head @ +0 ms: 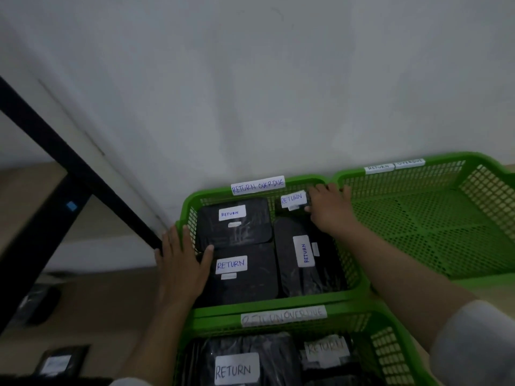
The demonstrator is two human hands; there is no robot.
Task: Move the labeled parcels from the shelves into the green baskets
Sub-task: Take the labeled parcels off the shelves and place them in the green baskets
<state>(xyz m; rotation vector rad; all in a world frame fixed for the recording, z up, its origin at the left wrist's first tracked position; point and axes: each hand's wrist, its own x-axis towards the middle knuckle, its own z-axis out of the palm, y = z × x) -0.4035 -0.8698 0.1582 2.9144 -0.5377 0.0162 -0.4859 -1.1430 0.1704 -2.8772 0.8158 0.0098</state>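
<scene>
Pale wall [250,79] rises behind three green baskets; we see a black shelf frame [69,162] at left. Our middle basket [359,277] holds four black parcels marked RETURN. We judge we are placing the small parcel [291,200] in its far corner: our right hand [330,210] grips it, our left hand [181,263] lies spread on the near-left rim. Next, we release and fetch another.

Illumination dim, diffuse, slightly cool; no glare; shadows soft, deepest at lower left; wide-angle distortion bends the frame edges; lower edge and left margin blurred; central labels legible.
</scene>
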